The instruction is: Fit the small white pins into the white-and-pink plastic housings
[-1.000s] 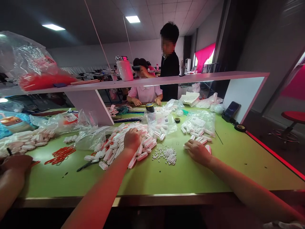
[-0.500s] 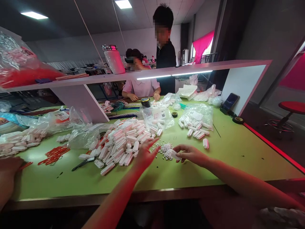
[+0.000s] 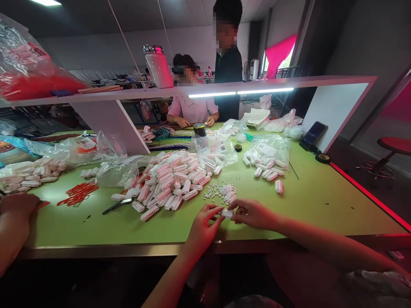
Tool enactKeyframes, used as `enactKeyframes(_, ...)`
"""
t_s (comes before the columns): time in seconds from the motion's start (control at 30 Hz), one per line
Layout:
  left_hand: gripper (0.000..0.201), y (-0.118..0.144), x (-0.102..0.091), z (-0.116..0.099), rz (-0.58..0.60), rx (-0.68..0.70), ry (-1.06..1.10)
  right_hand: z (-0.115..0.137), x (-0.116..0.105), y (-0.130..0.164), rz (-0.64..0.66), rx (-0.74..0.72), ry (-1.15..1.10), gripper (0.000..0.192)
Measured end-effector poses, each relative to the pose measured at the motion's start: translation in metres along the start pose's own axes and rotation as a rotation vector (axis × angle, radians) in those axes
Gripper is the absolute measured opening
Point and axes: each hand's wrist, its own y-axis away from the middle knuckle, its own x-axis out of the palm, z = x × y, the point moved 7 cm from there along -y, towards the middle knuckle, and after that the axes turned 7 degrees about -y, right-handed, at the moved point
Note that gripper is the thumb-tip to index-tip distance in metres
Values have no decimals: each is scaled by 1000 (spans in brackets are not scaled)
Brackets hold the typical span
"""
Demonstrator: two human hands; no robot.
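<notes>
A small white plastic housing (image 3: pixel 227 213) is held between both hands above the front of the green table. My left hand (image 3: pixel 205 222) pinches its left end, fingers closed. At its right end, my right hand (image 3: pixel 252 214) grips it with thumb and fingers. Just beyond my hands lies a heap of tiny white pieces (image 3: pixel 227 193), some scattered leftward. A large pile of similar white housings (image 3: pixel 170 179) spreads to the left. One single housing (image 3: pixel 279 186) lies apart on the right.
Scissors (image 3: pixel 117 206) and orange strips (image 3: pixel 77 193) lie left, near a co-worker's hand (image 3: pixel 19 205). Plastic bags (image 3: pixel 272 147), black tape rolls (image 3: pixel 322 158) and a phone (image 3: pixel 313 134) sit farther back. A shelf (image 3: pixel 257 85) spans the table; two people are behind it.
My left hand has come back from near the tiny pieces to the housing and now pinches it. My right hand has shifted slightly left and nearer with the housing. The view has tilted.
</notes>
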Motion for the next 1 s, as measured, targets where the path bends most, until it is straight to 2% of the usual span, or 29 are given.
enactKeyframes(0.1, 31, 8, 5, -1, 60, 17, -73, 10, 14, 5, -50, -181, 433, 20)
enactKeyframes(0.17, 39, 12, 7, 0, 74, 39, -108, 11, 29, 8, -11, -227, 633, 19)
enactKeyframes(0.23, 47, 14, 5, 4, 66, 53, -126, 11, 38, 7, 38, -235, 742, 23)
enactKeyframes(0.33, 47, 15, -4, 13, -5, 11, -118, 17, 33, 0, 51, -259, 726, 24)
enactKeyframes(0.47, 35, 20, -17, 15, -149, -48, -170, 18, -11, -18, -114, -247, 693, 17)
enactKeyframes(0.57, 36, 26, -17, 10, -184, -60, -284, 9, -34, -29, -179, -215, 760, 18)
enactKeyframes(0.63, 35, 29, -13, 8, -163, -49, -338, 2, -36, -33, -175, -218, 777, 20)
enactKeyframes(0.77, 26, 27, -3, 7, -110, 0, -327, -6, -23, -36, -84, -269, 790, 19)
enactKeyframes(1.0, 42, 13, 11, 2, -65, 6, -202, 3, -33, -24, -81, -279, 782, 17)
